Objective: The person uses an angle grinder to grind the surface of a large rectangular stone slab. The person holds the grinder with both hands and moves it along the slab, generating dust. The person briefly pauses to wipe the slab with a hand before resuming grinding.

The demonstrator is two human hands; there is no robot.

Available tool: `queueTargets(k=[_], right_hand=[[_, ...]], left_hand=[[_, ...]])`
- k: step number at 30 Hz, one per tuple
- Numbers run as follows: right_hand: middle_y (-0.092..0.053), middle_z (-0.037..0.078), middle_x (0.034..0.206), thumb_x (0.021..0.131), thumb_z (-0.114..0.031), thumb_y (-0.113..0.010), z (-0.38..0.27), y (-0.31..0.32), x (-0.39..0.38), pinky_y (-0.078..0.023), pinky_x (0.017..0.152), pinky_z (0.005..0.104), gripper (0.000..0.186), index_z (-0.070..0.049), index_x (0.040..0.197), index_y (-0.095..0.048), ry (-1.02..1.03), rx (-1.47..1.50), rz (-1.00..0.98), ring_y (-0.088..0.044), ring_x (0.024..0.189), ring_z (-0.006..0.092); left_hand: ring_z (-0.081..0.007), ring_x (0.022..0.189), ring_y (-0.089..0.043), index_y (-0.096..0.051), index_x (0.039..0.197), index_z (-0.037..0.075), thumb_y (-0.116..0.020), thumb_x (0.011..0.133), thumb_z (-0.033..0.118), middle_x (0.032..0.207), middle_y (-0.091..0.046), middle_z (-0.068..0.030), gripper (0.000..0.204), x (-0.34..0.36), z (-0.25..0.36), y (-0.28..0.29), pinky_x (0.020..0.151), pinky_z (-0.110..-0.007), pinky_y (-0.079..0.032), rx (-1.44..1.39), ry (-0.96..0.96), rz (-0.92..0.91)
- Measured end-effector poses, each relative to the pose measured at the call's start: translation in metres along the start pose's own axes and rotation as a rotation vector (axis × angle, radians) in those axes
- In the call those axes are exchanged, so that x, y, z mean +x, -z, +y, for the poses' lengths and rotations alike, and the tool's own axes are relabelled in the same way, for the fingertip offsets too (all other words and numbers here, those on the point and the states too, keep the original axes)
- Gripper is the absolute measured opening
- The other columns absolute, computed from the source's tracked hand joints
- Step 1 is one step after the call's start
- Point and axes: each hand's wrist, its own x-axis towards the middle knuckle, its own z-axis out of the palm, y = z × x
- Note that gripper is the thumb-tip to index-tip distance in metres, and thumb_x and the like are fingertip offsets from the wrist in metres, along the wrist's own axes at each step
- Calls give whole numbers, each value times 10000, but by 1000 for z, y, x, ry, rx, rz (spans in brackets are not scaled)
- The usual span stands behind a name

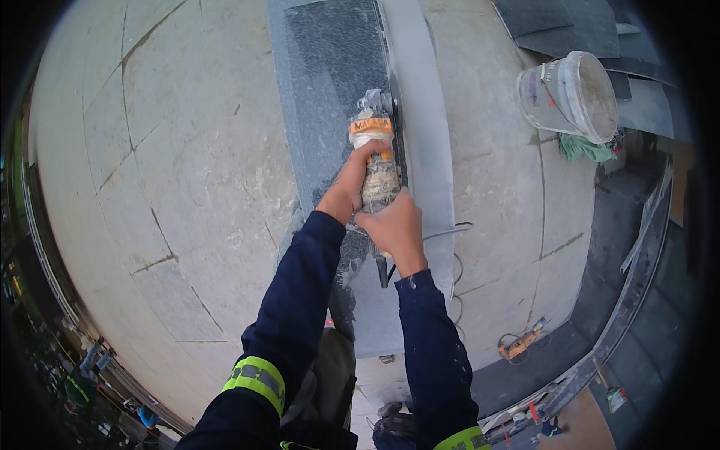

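Observation:
Both hands are closed around a dusty angle grinder point(381, 180) with an orange band near its head. My left hand point(347, 187) wraps the body just behind that band. Farther back, my right hand point(397, 230) grips the rear of the body, where a dark cord leaves it. The grinder's disc point(397, 109) stands on edge at the right of the head, along the long edge of a dark speckled stone slab point(322, 45). Whether the disc touches the stone or is spinning, I cannot tell. Pale dust coats part of the slab, and a light grey strip point(426, 97) runs along its right side.
A dusty white bucket point(551, 97) lies tilted at the upper right, with a green cloth point(583, 148) beside it. Dark slabs point(562, 26) are stacked behind. A second orange power tool point(521, 343) sits on the cracked concrete floor point(202, 150) at lower right. A cable point(457, 274) loops right of the strip.

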Motion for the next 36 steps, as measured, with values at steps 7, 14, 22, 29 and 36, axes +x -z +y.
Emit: queueTargets(k=[7,14,22,29,36], right_hand=[[-676,266,941,602,-236,-806,-7,5,6,-541,776,402,593,95,1020,-548,-18,18,4,-684,911,384],[-673,265,963,606,-230,-813,12,2,-22,-533,800,415,590,79,1033,-547,-29,37,1,-670,946,397],[-677,257,960,603,-231,-806,2,1,5,-537,796,405,575,77,1023,-563,32,15,30,-678,931,384],[-683,249,938,598,-227,-797,-2,3,11,-544,775,393,563,90,1007,-575,-1,24,8,-694,892,358],[-681,255,939,605,-215,-795,12,1,-13,-541,782,398,551,93,1001,-568,-12,37,-5,-689,906,368]], left_hand=[[-220,668,-646,-519,1124,39,-694,785,284,825,-621,-117,454,6,6,-5,617,-357,-567,-4,5,11],[-215,703,-647,-522,1126,34,-681,800,268,859,-616,-108,432,-13,-24,4,639,-357,-563,-21,18,3],[-257,657,-648,-524,1088,23,-667,781,358,814,-628,-148,476,8,-1,-2,613,-388,-569,62,-52,7],[-264,659,-649,-524,1087,16,-657,795,342,818,-625,-156,457,11,4,-5,614,-398,-572,72,-51,32],[-243,664,-651,-500,1127,35,-670,795,300,821,-624,-135,457,-6,-17,2,611,-384,-574,28,10,19]])
